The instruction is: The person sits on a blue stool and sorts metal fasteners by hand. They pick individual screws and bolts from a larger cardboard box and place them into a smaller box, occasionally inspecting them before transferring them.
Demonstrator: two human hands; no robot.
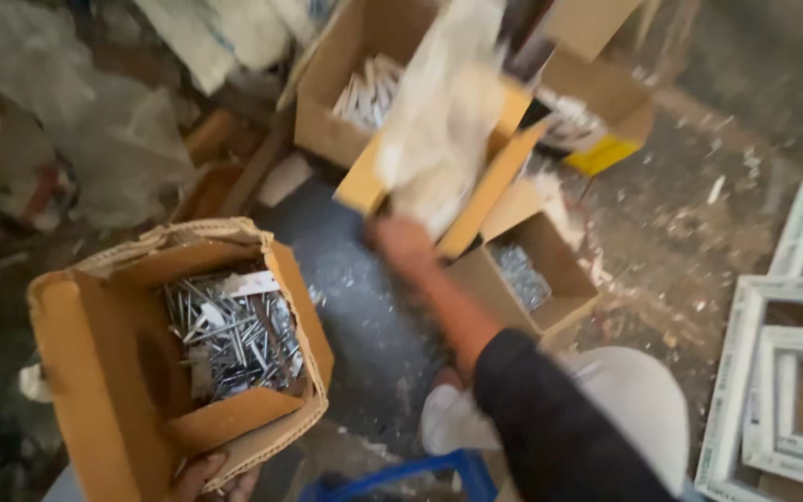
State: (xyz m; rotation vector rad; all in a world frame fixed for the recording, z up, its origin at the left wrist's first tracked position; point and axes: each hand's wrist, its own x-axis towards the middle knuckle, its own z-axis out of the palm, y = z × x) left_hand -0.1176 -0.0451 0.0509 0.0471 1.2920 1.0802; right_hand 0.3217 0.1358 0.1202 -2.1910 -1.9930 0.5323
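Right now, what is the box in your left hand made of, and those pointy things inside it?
The box looks like brown cardboard, matte, with torn, bent flaps and a layered edge. The nails inside look like metal: thin, straight, silvery grey and shiny in the light. The left hand holds the box from below. The right hand grips a pale bag, probably thin plastic, but it is too blurred to be sure.

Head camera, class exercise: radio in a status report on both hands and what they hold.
Left hand grips nail box from below. Right hand lifts blurred pale bag. Open cartons crowd floor beneath.
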